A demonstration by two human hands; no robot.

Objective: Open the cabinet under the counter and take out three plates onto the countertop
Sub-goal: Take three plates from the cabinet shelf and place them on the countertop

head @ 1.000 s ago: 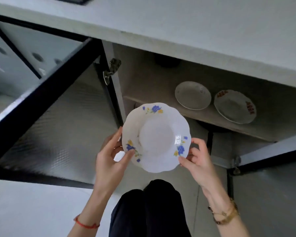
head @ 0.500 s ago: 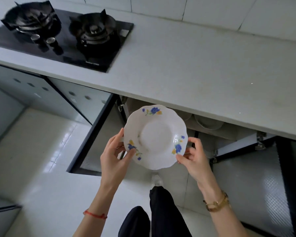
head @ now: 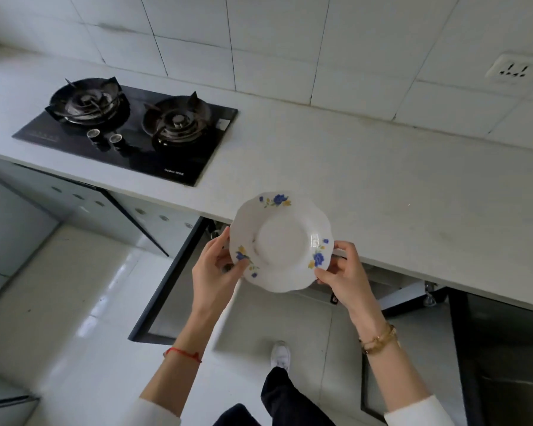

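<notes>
A white scalloped plate (head: 282, 241) with blue and yellow flowers is held level at the front edge of the pale countertop (head: 397, 186). My left hand (head: 213, 272) grips its left rim and my right hand (head: 345, 275) grips its right rim. The plate's far half lies over the counter edge, its near half over the open cabinet. Both cabinet doors stand open, the left door (head: 166, 287) and the right door (head: 490, 348). The cabinet's inside is hidden under the counter and the plate.
A black two-burner gas hob (head: 130, 130) is set into the countertop at the left. A tiled wall with a socket (head: 514, 70) runs behind the counter. My white shoe (head: 280, 353) stands on the floor between the open doors.
The view has risen from the cabinet's inside to above the counter. The plate, held in both hands, has come up from in front of the shelf to the counter's front edge.
</notes>
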